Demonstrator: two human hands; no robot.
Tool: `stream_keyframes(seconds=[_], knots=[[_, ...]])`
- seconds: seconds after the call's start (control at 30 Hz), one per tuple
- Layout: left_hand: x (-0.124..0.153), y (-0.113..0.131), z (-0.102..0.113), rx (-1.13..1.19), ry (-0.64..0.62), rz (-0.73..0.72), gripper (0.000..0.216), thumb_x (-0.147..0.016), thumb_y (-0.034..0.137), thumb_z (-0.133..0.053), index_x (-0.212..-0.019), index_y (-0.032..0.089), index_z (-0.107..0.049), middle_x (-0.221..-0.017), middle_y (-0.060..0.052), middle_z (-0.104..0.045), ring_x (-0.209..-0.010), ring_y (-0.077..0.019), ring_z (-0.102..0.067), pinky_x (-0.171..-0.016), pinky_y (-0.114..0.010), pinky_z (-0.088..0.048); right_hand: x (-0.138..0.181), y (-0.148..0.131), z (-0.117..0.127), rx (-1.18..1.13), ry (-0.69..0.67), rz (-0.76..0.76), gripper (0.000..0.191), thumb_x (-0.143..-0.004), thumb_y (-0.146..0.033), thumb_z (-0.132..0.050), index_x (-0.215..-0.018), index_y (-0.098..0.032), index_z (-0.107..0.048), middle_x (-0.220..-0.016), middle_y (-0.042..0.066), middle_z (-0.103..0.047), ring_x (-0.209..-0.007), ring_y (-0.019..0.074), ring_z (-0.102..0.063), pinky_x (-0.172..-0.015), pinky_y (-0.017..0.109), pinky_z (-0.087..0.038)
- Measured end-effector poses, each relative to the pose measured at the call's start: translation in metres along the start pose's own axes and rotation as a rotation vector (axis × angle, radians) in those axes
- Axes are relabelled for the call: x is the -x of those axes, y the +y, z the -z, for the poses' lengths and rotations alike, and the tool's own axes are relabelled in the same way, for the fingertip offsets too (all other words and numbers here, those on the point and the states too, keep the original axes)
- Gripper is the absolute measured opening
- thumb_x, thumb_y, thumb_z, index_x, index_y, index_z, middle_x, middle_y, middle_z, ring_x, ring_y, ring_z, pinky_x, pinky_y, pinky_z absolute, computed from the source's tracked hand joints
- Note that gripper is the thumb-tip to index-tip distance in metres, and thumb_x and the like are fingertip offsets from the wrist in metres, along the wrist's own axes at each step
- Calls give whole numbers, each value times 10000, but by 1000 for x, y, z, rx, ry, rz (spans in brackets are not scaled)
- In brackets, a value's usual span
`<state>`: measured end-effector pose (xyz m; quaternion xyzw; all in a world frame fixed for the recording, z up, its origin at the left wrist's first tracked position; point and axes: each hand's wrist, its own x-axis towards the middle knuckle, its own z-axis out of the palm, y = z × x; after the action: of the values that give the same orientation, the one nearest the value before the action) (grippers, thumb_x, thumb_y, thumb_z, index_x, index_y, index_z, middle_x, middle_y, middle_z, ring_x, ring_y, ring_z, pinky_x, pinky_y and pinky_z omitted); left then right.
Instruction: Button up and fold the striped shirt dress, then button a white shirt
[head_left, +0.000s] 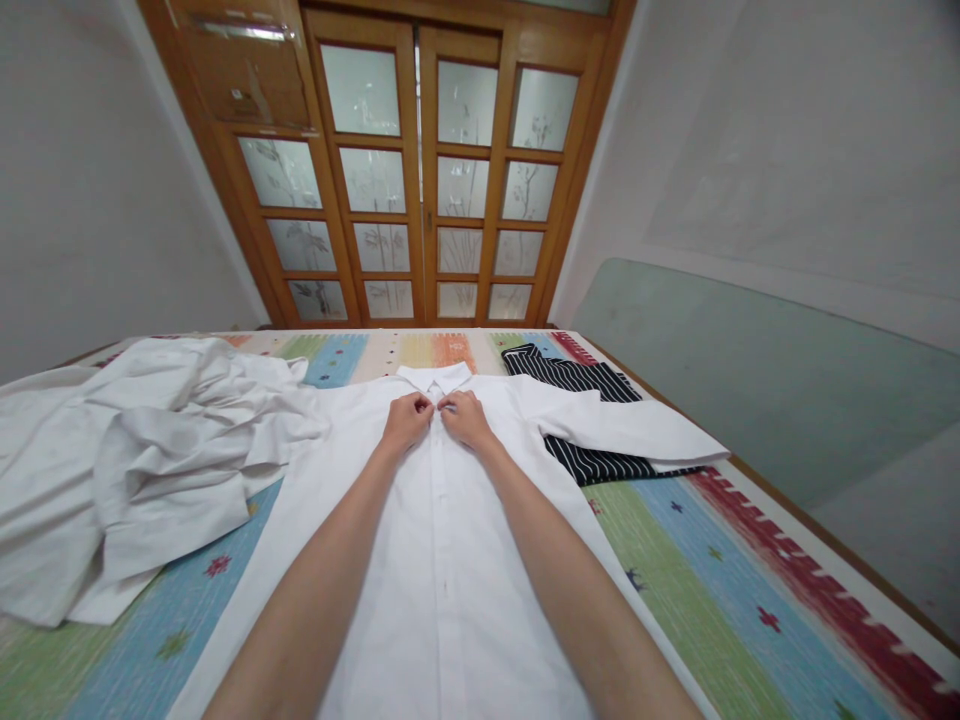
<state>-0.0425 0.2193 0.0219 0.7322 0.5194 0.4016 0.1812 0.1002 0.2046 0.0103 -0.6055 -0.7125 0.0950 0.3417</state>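
Observation:
A white button-up shirt [442, 560] lies flat, front up, on the striped bedspread [697, 580], collar pointing away from me. My left hand [406, 419] and my right hand [464, 417] meet just below the collar, both with fingers pinched closed on the shirt's front placket near its top button. The two hands almost touch each other. The shirt's right sleeve [630, 428] stretches out to the right across a dark striped garment.
A pile of crumpled white clothes [127, 470] lies on the left of the bed. A black garment with thin white stripes [577, 385] lies on the right, partly under the sleeve. Wooden glass-paned doors [427, 170] stand beyond the bed. A wall runs along the right.

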Motion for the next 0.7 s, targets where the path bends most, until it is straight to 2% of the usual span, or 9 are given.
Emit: stream_keyframes(seconds=[0.37, 0.7], knots=[[0, -3, -3, 16, 0, -32, 112, -691, 172, -556, -659, 157, -662, -652, -25, -685, -626, -157, -597, -642, -247, -446, -1, 5, -7, -1, 47, 27, 107, -814, -173, -626, -860, -194, -721, -943, 49, -712, -981, 209, -553, -877, 324, -397], [1, -1, 0, 62, -21, -36, 85, -700, 198, -569, -672, 174, -645, -673, -26, -696, -647, -158, -611, -659, -252, -470, 1, 4, -6, 42, 46, 28, 80, -844, -224, -633, -872, -190, -699, -961, 57, -697, -997, 208, -540, -874, 319, -399]])
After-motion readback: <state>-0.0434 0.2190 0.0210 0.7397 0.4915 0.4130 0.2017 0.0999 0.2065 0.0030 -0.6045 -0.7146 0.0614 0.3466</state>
